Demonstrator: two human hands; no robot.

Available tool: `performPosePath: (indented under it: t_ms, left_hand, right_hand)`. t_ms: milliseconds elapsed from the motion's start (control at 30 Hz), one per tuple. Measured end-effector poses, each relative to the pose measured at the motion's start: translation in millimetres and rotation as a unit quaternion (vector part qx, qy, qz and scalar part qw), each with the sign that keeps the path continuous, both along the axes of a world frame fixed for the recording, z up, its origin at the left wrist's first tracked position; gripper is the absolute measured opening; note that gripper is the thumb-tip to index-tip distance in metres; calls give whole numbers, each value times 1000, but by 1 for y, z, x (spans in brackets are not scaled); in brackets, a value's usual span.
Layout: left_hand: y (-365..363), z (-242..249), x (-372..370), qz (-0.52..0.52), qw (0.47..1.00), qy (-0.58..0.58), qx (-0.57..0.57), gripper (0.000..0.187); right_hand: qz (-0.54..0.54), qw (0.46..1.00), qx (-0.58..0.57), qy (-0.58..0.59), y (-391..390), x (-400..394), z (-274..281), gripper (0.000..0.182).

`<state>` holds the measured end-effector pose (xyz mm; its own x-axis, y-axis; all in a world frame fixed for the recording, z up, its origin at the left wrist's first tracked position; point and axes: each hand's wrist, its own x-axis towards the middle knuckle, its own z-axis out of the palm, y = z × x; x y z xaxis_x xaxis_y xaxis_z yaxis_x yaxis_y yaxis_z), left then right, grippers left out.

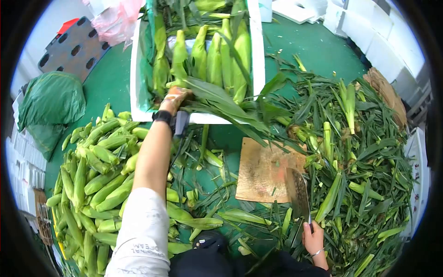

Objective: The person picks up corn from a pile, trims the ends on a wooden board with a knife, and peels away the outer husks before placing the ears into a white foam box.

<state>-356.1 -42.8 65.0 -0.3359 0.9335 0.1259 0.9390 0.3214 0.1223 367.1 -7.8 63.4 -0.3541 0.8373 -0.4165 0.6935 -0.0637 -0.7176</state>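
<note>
My left hand reaches over the near rim of a white foam box and is closed around the lower end of a green ear of corn. Several more unhusked ears stand side by side in the box. Long corn leaves spread to the right from beside that hand. Low on the right, my right hand grips the handle of a cleaver. Its broad blade overlaps the right edge of a worn wooden cutting board on the floor.
A pile of green corn ears lies to the left. Cut leaves and stalk ends heap up on the right. A green bag sits at the far left, near a grey perforated panel. White foam boxes line the back right.
</note>
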Motion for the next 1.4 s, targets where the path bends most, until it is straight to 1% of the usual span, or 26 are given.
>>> performPosePath:
  t_ms: [33, 100, 133, 233, 267, 300, 333, 367, 400, 433, 467, 533, 600, 667, 700, 767, 800, 867, 933, 967, 1067, 1133, 1267, 1300, 1333, 1400]
  left_hand:
    - [-2, 43, 58, 70, 987, -128, 71, 33]
    - [-14, 68, 101, 102, 939, -192, 268, 44]
    - [-16, 89, 147, 195, 873, -271, 355, 49]
    - [-9, 110, 242, 19, 949, -16, 315, 46]
    - [-6, 111, 276, 17, 978, -55, 201, 46]
    - [5, 102, 304, -80, 968, -20, 237, 45]
    - [10, 85, 327, -87, 991, -65, 71, 49]
    - [8, 56, 347, -149, 982, -60, 99, 46]
    - [4, 47, 362, -176, 973, -138, 60, 41]
    - [-3, 21, 371, -193, 966, -166, 44, 37]
    - [-11, -18, 371, -152, 954, -247, -68, 37]
    - [-27, -60, 373, -161, 966, -188, -78, 33]
    - [-36, -69, 374, -161, 970, -174, -49, 31]
    - [-36, -77, 375, -163, 971, -171, -42, 31]
    - [-38, -79, 374, -157, 973, -166, -32, 31]
    - [-40, -68, 376, -148, 975, -161, -48, 33]
    - [-38, -62, 377, -143, 976, -154, -65, 37]
    - [-46, -62, 377, -102, 977, -166, -84, 32]
    - [-72, -81, 386, -61, 959, -268, -70, 33]
    - [-91, -125, 393, -53, 942, -329, 39, 27]
    - [-73, -59, 428, 69, 882, -466, -24, 26]
    - [-60, -34, 442, 74, 895, -436, -49, 33]
    - [-32, 32, 421, 39, 914, -398, 71, 39]
    - [-32, 45, 416, -10, 941, -321, 107, 44]
    - [-34, 58, 417, 58, 900, -417, 114, 47]
    - [-47, 38, 415, 59, 904, -415, 78, 47]
  right_hand:
    - [-5, 1000, 6, 1, -4, 11, -1, 33]
    - [-32, 999, -13, 5, -14, 16, 4, 34]
    - [-48, 998, -37, -2, -18, 15, 14, 35]
    - [-66, 995, -77, 11, -21, 19, 4, 32]
    - [-88, 991, -94, 27, -21, 21, 0, 31]
    - [-121, 983, -125, 60, -18, 20, -1, 29]
    - [-144, 978, -115, 97, -15, 24, -11, 30]
    - [-175, 973, -105, 103, -9, 16, 1, 32]
    - [-189, 977, -28, 96, -1, 14, 6, 33]
    - [-179, 978, 61, 91, 10, 16, 8, 32]
    - [-196, 969, 92, 115, 22, 12, 24, 30]
    - [-191, 939, 205, 201, 38, -7, 65, 25]
    - [-158, 899, 293, 286, 45, -26, 94, 22]
    - [-145, 849, 337, 381, 47, -41, 84, 22]
    - [-110, 857, 323, 387, 42, -41, 58, 23]
    - [-43, 936, 269, 221, 17, -37, -6, 30]
    - [-14, 974, 223, 40, 4, -35, -28, 35]
    - [4, 985, 173, -12, -6, -27, -45, 35]
    - [25, 989, 128, -66, 5, -20, -46, 35]
    - [32, 986, 134, -91, 9, -21, -43, 35]
    - [42, 975, 148, -163, 21, -33, -24, 35]
    - [73, 962, 216, -153, 36, -42, -18, 35]
    - [75, 956, 280, -46, 68, -65, 35, 28]
    - [60, 959, 277, -10, 65, -67, 54, 27]
    - [42, 960, 277, 26, 62, -70, 66, 25]
    - [6, 967, 253, 21, 43, -68, 28, 26]
